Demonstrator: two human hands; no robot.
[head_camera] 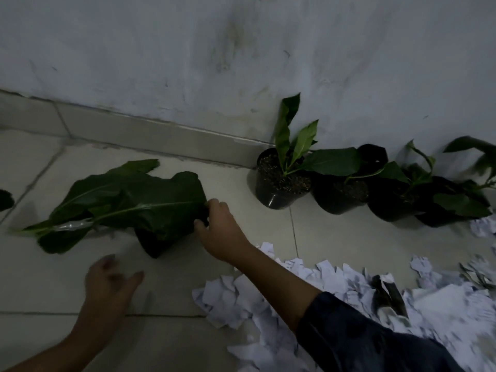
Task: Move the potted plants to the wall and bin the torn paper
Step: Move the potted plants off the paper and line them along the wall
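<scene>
A potted plant with broad dark leaves in a black pot sits on the tiled floor, a little away from the wall. My right hand grips the rim of its pot from the right side. My left hand hovers below the pot, fingers loosely spread, holding nothing. Several other potted plants in black pots stand in a row against the wall at the right. Torn white paper lies heaped on the floor at the lower right.
A tiled skirting runs along the foot of the wall. Bare floor tiles stretch to the left. A dark leaf pokes in at the left edge. Dark scraps lie among the paper.
</scene>
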